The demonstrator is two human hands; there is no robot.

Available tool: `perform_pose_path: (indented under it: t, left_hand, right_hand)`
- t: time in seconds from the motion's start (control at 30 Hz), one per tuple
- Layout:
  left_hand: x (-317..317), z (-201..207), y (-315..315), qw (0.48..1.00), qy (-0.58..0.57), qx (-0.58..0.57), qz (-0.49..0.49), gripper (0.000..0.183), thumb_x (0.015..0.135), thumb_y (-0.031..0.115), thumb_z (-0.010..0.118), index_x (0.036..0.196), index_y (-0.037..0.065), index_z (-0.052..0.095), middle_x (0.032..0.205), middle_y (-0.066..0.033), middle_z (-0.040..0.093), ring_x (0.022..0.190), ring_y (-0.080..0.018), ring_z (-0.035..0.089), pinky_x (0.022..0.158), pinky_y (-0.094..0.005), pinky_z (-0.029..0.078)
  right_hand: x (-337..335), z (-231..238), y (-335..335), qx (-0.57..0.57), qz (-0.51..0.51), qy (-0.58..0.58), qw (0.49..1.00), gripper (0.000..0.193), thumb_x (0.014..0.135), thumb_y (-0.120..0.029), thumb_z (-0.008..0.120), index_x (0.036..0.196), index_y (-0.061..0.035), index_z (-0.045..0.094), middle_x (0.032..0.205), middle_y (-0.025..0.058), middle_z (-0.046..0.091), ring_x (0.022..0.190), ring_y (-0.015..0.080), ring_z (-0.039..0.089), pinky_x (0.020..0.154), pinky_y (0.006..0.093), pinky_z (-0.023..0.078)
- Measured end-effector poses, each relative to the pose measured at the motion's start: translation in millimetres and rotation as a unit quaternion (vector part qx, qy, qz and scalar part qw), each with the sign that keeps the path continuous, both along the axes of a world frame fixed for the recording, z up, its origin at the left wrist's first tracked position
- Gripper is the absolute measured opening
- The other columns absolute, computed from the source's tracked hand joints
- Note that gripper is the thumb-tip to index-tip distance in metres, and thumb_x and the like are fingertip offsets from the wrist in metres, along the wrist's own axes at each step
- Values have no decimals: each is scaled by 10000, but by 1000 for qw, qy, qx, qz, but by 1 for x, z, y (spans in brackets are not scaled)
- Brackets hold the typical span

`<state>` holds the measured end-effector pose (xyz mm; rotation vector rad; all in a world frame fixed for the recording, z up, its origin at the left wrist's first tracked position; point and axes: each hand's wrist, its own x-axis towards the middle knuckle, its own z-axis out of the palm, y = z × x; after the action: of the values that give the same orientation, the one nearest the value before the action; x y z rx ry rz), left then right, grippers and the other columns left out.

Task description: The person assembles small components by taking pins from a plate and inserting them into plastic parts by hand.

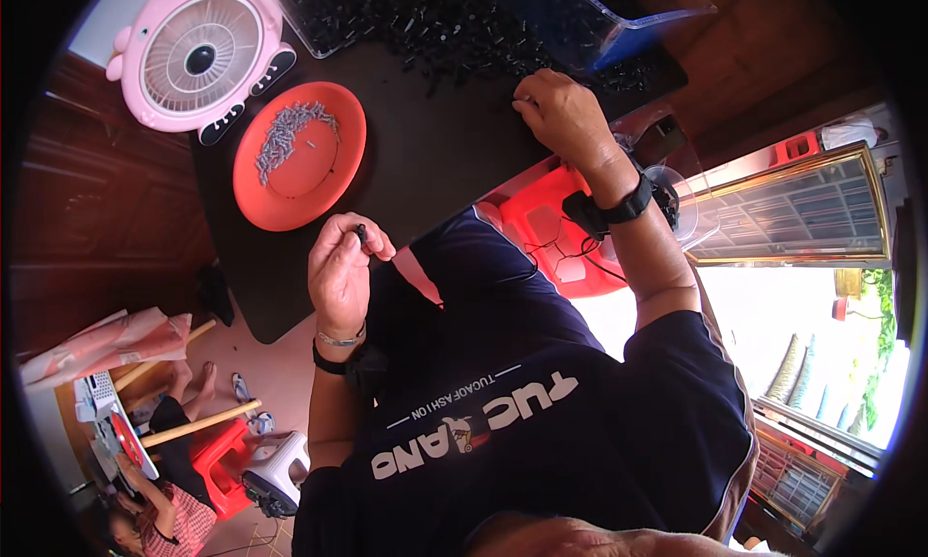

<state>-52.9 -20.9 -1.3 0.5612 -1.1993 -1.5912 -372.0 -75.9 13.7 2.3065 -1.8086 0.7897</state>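
My left hand (pixel 340 272) is raised just off the near edge of the dark table (pixel 435 146), its fingers pinching a small black part (pixel 362 233). Close beyond it sits a round orange-red dish (pixel 253 204), with many little grey pin-like pieces (pixel 280 143) heaped toward its far side. Over on the right, my right hand (pixel 563 113) rests at the near fringe of a wide heap of small black parts (pixel 416 26). Its fingers are curled under, and whatever they may hold is hidden. Both wrists carry dark bands.
A pink fan (pixel 200 59) stands at the far left beside the dish. Within the black heap lies a translucent blue bin (pixel 619 30). Below my right forearm is a red plastic stool (pixel 556 248) with cables. Another person (pixel 179 518) sits at the lower left.
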Motion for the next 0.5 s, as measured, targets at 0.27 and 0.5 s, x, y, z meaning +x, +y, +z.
perform_pose_path:
  t: [0.27, 0.5]
  left_hand:
    - [-1, 0, 2, 1000, -12, 0, 6, 199, 941, 186, 421, 914, 2, 492, 813, -87, 497, 725, -187, 486, 670, -304, 395]
    - [1, -1, 1, 1000, 0, 1, 0, 214, 962, 183, 427, 959, -15, 508, 805, -75, 526, 735, -168, 537, 693, -283, 427]
  right_hand:
    - [7, 1, 1, -4, 18, -130, 991, 113, 812, -129, 621, 878, -39, 608, 847, 119, 637, 800, 300, 629, 683, 359, 504]
    - [22, 3, 10, 137, 55, -507, 849, 137, 900, -122, 590, 984, -23, 633, 898, 68, 679, 781, 123, 644, 678, 245, 505]
